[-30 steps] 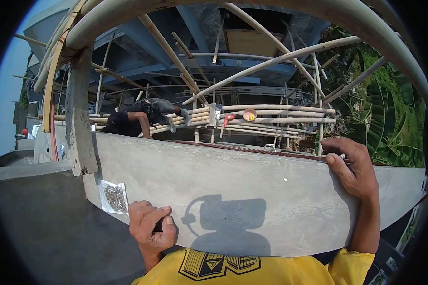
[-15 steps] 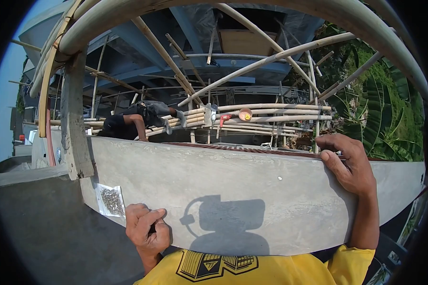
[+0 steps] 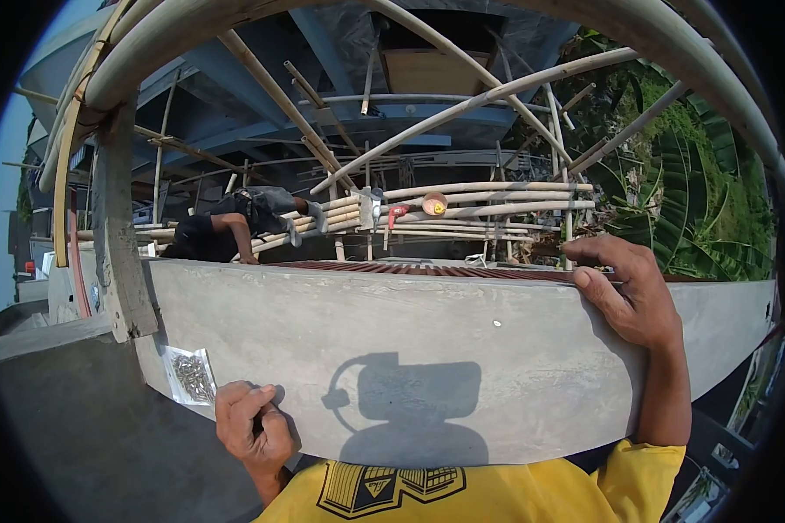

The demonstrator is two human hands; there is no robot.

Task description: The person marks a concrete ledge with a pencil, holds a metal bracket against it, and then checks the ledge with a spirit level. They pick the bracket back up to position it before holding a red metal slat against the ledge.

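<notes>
My left hand rests on the near edge of a grey concrete ledge. Its fingers are curled in, with the thumb against them; whatever they may hold is hidden. Just left of it lies a clear plastic bag of screws. My right hand is at the ledge's far edge on the right. Its fingers reach over that edge and its thumb lies apart on the concrete. Reddish-brown ridged material runs along beyond the far edge, close to the right fingertips.
Beyond the ledge, a person in dark clothes leans on bamboo scaffolding. A red power tool and a round container sit on the poles. A concrete post rises at left; a thick bamboo pole crosses overhead.
The whole view has shifted slightly left. Both hands keep nearly the same pose and place on the ledge. The bag of screws lies where it was.
</notes>
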